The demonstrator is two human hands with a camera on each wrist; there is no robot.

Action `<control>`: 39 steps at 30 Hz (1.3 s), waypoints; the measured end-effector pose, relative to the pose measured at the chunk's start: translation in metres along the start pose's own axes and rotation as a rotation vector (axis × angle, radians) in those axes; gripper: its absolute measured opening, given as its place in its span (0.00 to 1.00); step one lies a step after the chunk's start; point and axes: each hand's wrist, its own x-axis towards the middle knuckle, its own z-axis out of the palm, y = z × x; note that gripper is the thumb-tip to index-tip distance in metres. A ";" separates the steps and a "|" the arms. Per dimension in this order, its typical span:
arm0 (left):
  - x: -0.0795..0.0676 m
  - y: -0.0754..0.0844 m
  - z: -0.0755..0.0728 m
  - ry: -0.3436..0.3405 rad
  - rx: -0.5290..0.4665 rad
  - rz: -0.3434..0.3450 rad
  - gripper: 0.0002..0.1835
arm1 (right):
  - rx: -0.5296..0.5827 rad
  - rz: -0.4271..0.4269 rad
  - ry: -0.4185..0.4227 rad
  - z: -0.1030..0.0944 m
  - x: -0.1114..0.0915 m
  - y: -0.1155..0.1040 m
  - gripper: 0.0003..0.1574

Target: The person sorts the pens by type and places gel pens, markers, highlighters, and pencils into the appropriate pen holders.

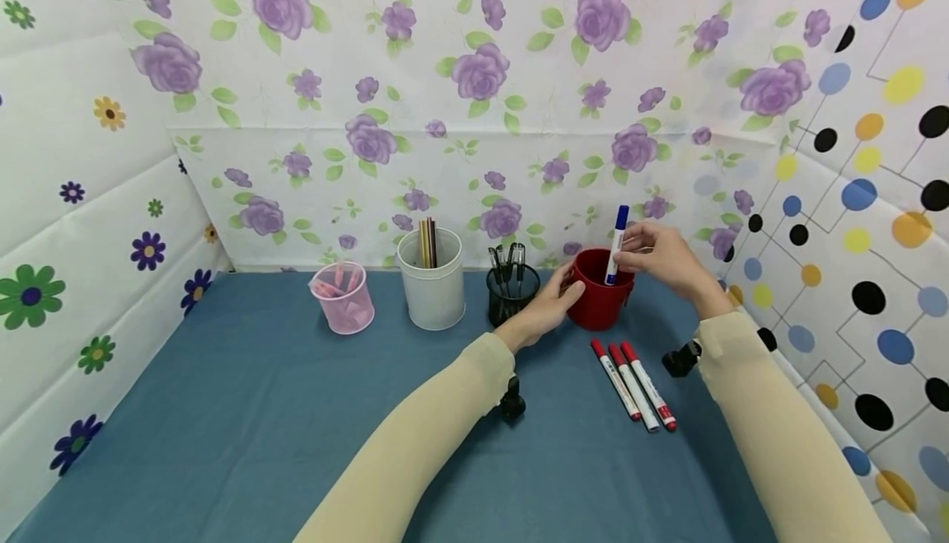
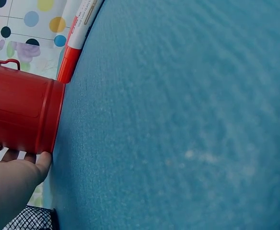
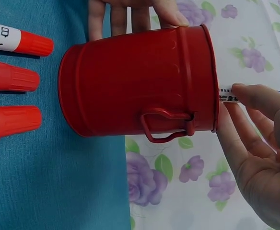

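Note:
Pinched upright in my right hand is a white marker with a blue cap, its lower end inside the mouth of a red bucket. My left hand holds the bucket's left side, fingers and thumb round its wall. In the right wrist view the marker shows at the bucket's rim between thumb and fingers; a small wire handle juts from the bucket's side. Three white markers with red caps lie side by side on the table in front of the bucket.
Left of the bucket stand a black mesh cup of pens, a cream bucket with pencils, and a pink cup with pink items. A blue cloth covers the table. Patterned sheets hang behind and at both sides.

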 end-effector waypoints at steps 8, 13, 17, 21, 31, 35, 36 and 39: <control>-0.001 0.000 -0.001 -0.002 -0.012 0.009 0.35 | 0.005 0.007 -0.013 0.001 0.000 -0.001 0.30; 0.001 -0.001 -0.001 -0.008 -0.032 0.012 0.35 | 0.024 0.000 -0.027 -0.001 -0.003 -0.004 0.28; 0.001 0.001 -0.001 -0.009 -0.024 0.012 0.35 | -0.017 -0.008 -0.029 -0.006 -0.012 -0.014 0.27; 0.001 0.000 -0.001 -0.005 -0.013 0.015 0.35 | -0.066 -0.035 -0.049 -0.013 -0.026 -0.021 0.28; 0.002 -0.003 0.000 -0.013 -0.016 0.000 0.35 | -0.174 -0.058 -0.156 -0.012 -0.074 -0.023 0.26; 0.001 0.000 -0.001 -0.007 -0.015 -0.001 0.36 | -0.274 -0.048 -0.183 -0.005 -0.090 -0.019 0.27; 0.001 0.000 -0.001 -0.006 -0.015 -0.002 0.36 | -0.296 -0.046 -0.194 -0.003 -0.093 -0.017 0.27; 0.000 0.000 -0.001 -0.003 -0.015 -0.006 0.36 | -0.333 -0.059 -0.233 0.008 -0.103 -0.011 0.26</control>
